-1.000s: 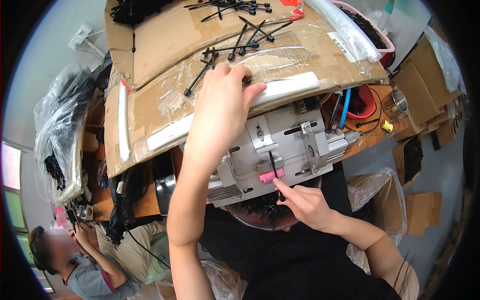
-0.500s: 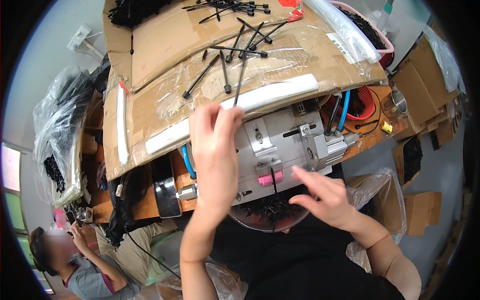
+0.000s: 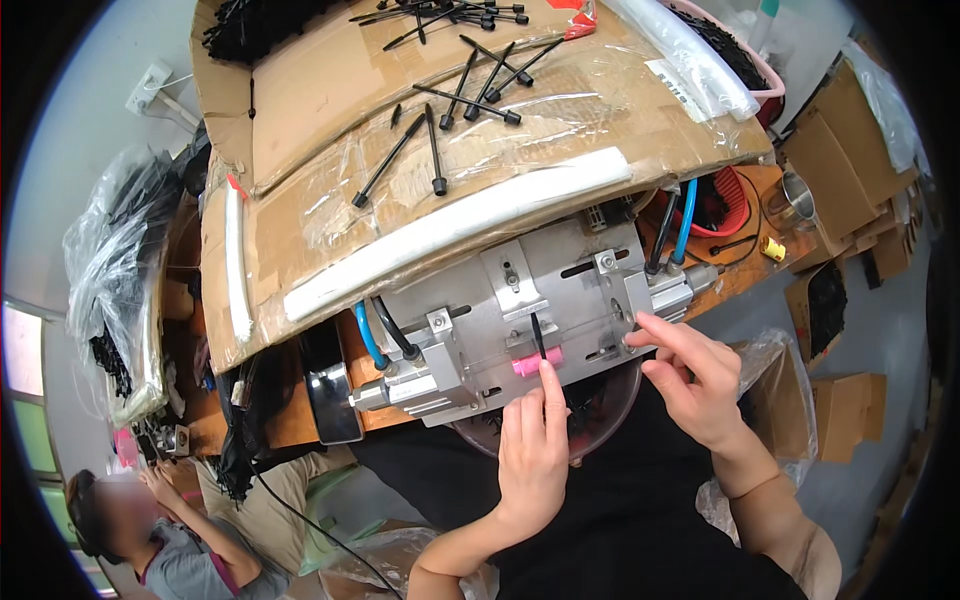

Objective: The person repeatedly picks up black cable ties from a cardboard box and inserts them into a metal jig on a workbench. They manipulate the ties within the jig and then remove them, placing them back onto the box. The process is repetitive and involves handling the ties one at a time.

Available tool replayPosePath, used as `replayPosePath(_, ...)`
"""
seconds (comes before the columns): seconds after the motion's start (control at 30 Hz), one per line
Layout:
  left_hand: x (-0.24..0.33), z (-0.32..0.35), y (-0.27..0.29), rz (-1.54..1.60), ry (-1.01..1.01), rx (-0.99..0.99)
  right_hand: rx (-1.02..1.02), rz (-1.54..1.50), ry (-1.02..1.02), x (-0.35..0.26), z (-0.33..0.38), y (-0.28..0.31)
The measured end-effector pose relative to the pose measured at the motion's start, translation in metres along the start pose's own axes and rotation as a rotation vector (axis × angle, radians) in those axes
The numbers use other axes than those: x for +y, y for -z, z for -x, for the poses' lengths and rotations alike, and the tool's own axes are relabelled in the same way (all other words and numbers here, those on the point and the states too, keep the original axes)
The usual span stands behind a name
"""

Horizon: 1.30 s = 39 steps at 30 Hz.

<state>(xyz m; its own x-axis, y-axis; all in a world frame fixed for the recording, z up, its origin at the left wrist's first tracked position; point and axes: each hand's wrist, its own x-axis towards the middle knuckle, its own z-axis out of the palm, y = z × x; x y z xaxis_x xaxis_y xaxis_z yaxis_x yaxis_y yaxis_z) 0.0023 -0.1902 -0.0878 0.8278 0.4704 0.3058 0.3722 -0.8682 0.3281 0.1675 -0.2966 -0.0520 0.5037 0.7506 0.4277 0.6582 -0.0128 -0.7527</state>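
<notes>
A thin black plastic rod [image 3: 538, 335] lies in the middle of a grey metal fixture [image 3: 465, 300], across a small pink block [image 3: 526, 366]. My left hand [image 3: 532, 465] is in front of the block, its index finger stretched out and the tip touching the rod's near end. Its other fingers are bent, and the thumb is mostly hidden. My right hand [image 3: 700, 385] hovers by the fixture's right end, thumb and index finger apart, holding nothing. Several black rods with thicker heads [image 3: 437, 155] are scattered on the cardboard [image 3: 330, 150] behind the fixture.
Metal cylinders with blue and black hoses flank the fixture. Below its front edge is a bowl [image 3: 610, 425], partly hidden by my left hand. A red basket [image 3: 735, 205] and a metal cup [image 3: 793, 198] stand at right. Another person [image 3: 205, 545] sits at lower left.
My left hand has come down from the cardboard, where it held a rod, to the pink block. A rod now lies farther back in the fixture. My right hand has shifted right.
</notes>
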Motion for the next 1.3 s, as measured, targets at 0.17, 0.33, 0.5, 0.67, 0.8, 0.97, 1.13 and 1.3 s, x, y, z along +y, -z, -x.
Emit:
replayPosePath(0.17,0.000,-0.002,-0.002,-0.111,-0.009,0.011,0.037,-0.007,-0.010,0.004,0.000,0.002)
replayPosePath(0.33,0.002,-0.004,-0.002,-0.152,-0.018,-0.008,0.021,-0.007,-0.007,0.005,0.000,0.001)
replayPosePath(0.5,-0.001,-0.004,0.001,-0.130,-0.023,-0.043,0.019,0.035,0.051,0.005,-0.010,0.001)
replayPosePath(0.67,-0.020,-0.043,0.047,0.038,-0.098,-0.003,0.097,0.255,0.302,0.001,-0.072,0.007)
replayPosePath(0.8,-0.051,-0.151,0.073,0.050,-0.106,0.321,0.130,0.420,0.429,0.013,-0.169,-0.011)
replayPosePath(0.97,-0.078,-0.179,0.096,0.290,-0.071,-0.020,-0.198,0.533,0.273,0.017,-0.234,-0.026)
replayPosePath(1.13,-0.057,-0.102,0.080,0.184,-0.095,0.270,-0.266,0.058,0.051,-0.011,-0.201,0.013)
replayPosePath(1.3,-0.012,0.002,0.026,0.144,-0.031,0.105,-0.062,-0.392,-0.107,-0.031,-0.140,0.030)
